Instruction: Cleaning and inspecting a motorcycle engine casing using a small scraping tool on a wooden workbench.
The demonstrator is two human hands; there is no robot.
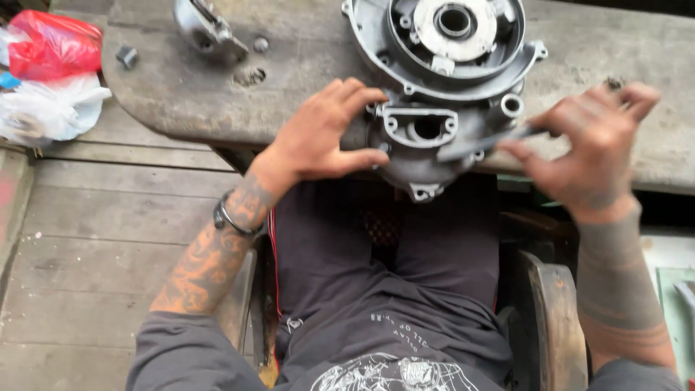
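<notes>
A: What do we have in front of us?

B: We look down at our own lap and a worn wooden bench. A grey metal engine casing sits at the bench's near edge, its lower part hanging over the edge above our knees.

A: And our hands?

B: Our left hand grips the casing's left side, fingers curled over the top and thumb pressed beneath. Our right hand pinches a thin dark tool, somewhat blurred, whose tip lies against the casing by a small rectangular opening. We cannot tell what kind of tool it is.

A: What else is near?

B: A smaller metal part lies at the bench's far left, well apart from the casing, with a little dark piece beside it. Red and white plastic bags rest on the plank floor to the left. A wooden seat edge shows by our right leg.

A: What could go wrong?

B: We judge the casing could tip off the edge into our lap, since it overhangs and only one hand steadies it. The tool could also skid off the smooth metal toward our left thumb, which sits close to the tip, if we press hard.
</notes>
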